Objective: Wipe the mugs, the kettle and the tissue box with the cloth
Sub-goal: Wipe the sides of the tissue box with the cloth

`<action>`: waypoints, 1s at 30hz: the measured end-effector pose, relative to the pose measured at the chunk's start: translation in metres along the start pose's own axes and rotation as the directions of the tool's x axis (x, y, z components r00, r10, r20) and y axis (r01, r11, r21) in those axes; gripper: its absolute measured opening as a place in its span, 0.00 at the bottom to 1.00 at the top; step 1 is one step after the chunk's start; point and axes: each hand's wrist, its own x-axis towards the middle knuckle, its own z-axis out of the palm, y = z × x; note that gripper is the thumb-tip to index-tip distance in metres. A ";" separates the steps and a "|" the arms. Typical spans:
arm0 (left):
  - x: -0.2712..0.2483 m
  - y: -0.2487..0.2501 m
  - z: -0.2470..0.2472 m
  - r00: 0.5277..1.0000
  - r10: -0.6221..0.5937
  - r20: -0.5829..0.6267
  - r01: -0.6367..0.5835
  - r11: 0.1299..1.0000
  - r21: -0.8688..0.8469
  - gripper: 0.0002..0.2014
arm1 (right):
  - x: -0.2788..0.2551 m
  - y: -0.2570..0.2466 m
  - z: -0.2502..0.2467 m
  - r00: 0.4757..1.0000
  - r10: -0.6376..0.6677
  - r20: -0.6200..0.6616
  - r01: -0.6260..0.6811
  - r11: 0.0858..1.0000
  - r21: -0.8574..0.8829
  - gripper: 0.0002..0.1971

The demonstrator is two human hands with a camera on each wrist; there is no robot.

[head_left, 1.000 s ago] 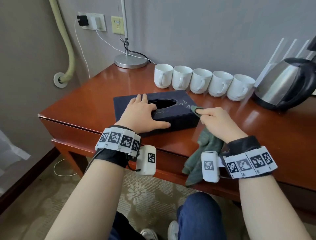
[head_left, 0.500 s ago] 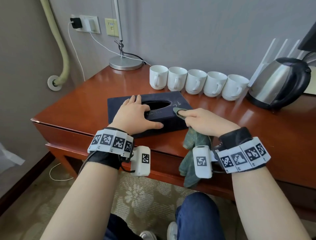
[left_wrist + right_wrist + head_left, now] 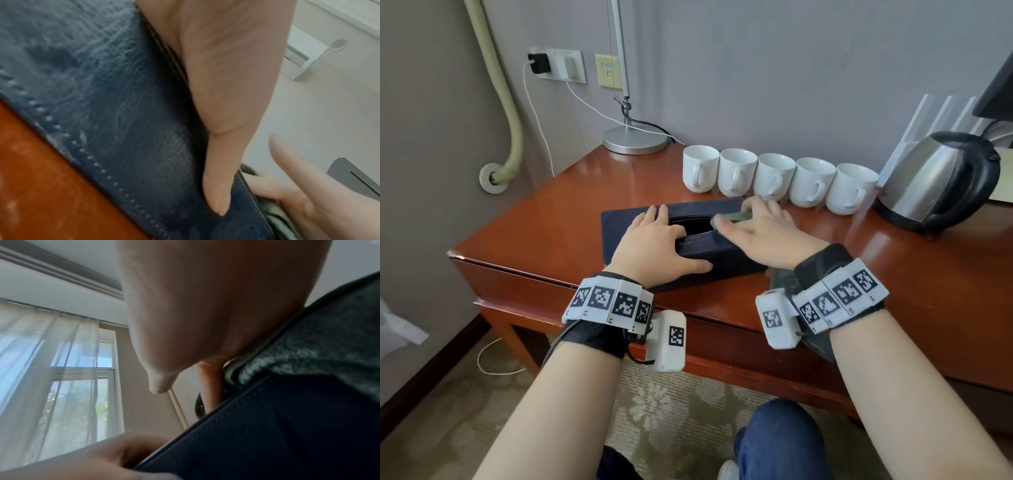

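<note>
A dark navy tissue box (image 3: pixel 626 226) lies on the wooden table (image 3: pixel 558 212). My left hand (image 3: pixel 661 240) rests flat on its top left of the opening, thumb (image 3: pixel 218 186) against the front side (image 3: pixel 123 113). My right hand (image 3: pixel 760 226) presses the green cloth (image 3: pixel 738 217) flat onto the right part of the top; its thumb (image 3: pixel 160 382) sticks out free. The cloth (image 3: pixel 329 345) lies between palm and box (image 3: pixel 287 434), and its tail hangs under the wrist (image 3: pixel 779 282). Several white mugs (image 3: pixel 774 176) stand in a row behind the box. A steel kettle (image 3: pixel 928 178) stands at the right.
A lamp base (image 3: pixel 635 142) sits at the table's back left corner with cables running to wall sockets (image 3: pixel 561 65). White upright panels (image 3: pixel 941 113) lean behind the kettle. The table's front edge (image 3: pixel 722 342) runs below my wrists, with my knee (image 3: pixel 777 442) beneath.
My right hand has slid with the cloth from the box's front right corner up across the top towards the back. The left hand has stayed on the box.
</note>
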 end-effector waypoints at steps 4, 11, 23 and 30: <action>0.000 -0.001 0.001 1.000 -0.003 0.006 0.003 1.000 0.001 0.40 | -0.015 0.020 0.001 0.998 -0.067 -0.015 0.065 0.993 -0.100 0.32; -0.002 0.001 -0.001 1.000 -0.008 0.015 0.007 1.000 0.002 0.40 | 0.009 0.018 0.004 0.998 0.053 -0.037 -0.054 0.998 -0.033 0.34; -0.005 0.004 -0.003 1.000 -0.014 0.025 0.014 1.000 0.012 0.41 | -0.015 0.020 0.008 0.993 -0.105 -0.057 0.100 0.991 -0.086 0.19; -0.011 0.006 0.000 0.999 -0.033 -0.004 0.033 0.999 0.000 0.40 | -0.023 0.068 -0.004 0.908 0.044 -0.417 0.038 0.982 0.188 0.10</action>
